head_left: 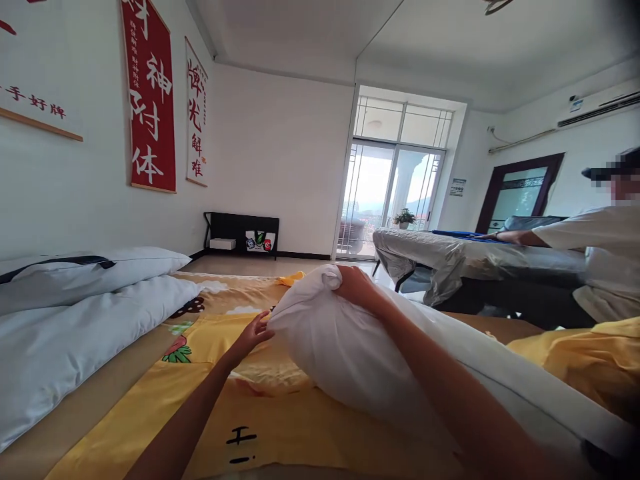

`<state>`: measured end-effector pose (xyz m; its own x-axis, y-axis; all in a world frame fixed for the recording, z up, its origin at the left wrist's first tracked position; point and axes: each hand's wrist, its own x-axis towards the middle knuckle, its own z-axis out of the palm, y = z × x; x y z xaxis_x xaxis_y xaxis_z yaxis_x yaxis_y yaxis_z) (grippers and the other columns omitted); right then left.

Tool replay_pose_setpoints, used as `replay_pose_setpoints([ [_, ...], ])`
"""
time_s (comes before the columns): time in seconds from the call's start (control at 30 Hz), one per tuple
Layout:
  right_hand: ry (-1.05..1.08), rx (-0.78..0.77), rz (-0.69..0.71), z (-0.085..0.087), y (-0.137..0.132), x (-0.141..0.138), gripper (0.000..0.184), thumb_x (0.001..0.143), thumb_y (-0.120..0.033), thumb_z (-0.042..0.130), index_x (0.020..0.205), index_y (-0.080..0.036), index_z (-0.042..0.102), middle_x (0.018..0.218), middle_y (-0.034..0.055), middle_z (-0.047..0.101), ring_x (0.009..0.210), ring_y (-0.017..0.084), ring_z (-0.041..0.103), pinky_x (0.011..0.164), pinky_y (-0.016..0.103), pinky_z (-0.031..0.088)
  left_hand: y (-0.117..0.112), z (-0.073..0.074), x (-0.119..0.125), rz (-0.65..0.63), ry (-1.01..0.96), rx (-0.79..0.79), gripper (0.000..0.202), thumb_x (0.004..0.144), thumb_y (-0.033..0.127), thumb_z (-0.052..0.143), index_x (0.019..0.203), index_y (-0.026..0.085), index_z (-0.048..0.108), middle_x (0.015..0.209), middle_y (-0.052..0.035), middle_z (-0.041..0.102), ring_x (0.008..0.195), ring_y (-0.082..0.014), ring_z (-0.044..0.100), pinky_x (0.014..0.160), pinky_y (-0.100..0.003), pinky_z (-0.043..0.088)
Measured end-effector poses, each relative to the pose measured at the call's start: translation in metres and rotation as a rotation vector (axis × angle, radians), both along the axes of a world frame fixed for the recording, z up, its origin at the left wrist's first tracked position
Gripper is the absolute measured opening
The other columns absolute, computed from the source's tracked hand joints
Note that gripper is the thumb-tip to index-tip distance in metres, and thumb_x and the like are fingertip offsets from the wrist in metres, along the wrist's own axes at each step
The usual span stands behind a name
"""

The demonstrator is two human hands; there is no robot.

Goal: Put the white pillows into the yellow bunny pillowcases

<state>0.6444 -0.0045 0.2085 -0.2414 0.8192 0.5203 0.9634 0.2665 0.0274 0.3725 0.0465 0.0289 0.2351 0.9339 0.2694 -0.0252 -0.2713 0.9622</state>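
A plump white pillow [345,353] stretches from the middle of the bed toward the lower right, its far end raised and bunched. My right hand [357,288] is closed around the gathered fabric at that far end. Close to the pillow's left side is my left hand [256,333], fingers apart and slightly bent; whether the fingertips touch the pillow I cannot tell. Beneath both hands lies yellow printed fabric [295,433] with dark "Hi" lettering and a carrot-like picture. The pillow hides part of this fabric.
Stacked white pillows [100,320] lie along the left. A heap of yellow fabric [590,353] sits at the right. Beyond, a person [600,233] leans at a plastic-covered table [425,247]. A low black shelf [240,230] stands by the far wall, near a sliding glass door [390,180].
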Motion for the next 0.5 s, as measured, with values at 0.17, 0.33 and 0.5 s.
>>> replay_pose_setpoints([
  [0.17,-0.006,0.139,-0.194,0.002,0.004,0.001,0.02,0.082,-0.014,0.049,0.091,-0.018,0.066,0.088,0.0109,0.07,0.085,0.025,0.062,0.074,0.033,0.034,-0.009,0.016,0.043,0.071,0.052,-0.007,0.041,0.047,0.033,0.088,0.08,0.018,0.071,0.078,-0.006,0.071,0.085,-0.0283,0.065,0.071,-0.029,0.048],
  [0.33,-0.023,0.38,-0.228,-0.008,0.004,-0.013,0.032,0.079,-0.005,0.042,0.099,-0.014,0.064,0.105,0.0165,0.064,0.099,0.029,0.052,0.081,0.039,0.031,-0.022,0.025,0.078,0.114,-0.081,-0.078,0.023,0.059,0.034,0.079,0.065,0.015,0.067,0.063,-0.0052,0.066,0.07,-0.0235,0.062,0.056,-0.026,0.043],
  [0.5,-0.008,0.592,-0.035,-0.047,-0.008,-0.032,0.034,0.081,-0.014,0.044,0.107,-0.017,0.066,0.1,0.0127,0.065,0.093,0.028,0.051,0.087,0.041,0.033,-0.016,0.037,0.09,0.062,-0.306,-0.224,0.024,0.062,0.035,0.071,0.073,0.016,0.061,0.056,0.0,0.059,0.05,-0.0154,0.055,0.047,-0.024,0.042],
])
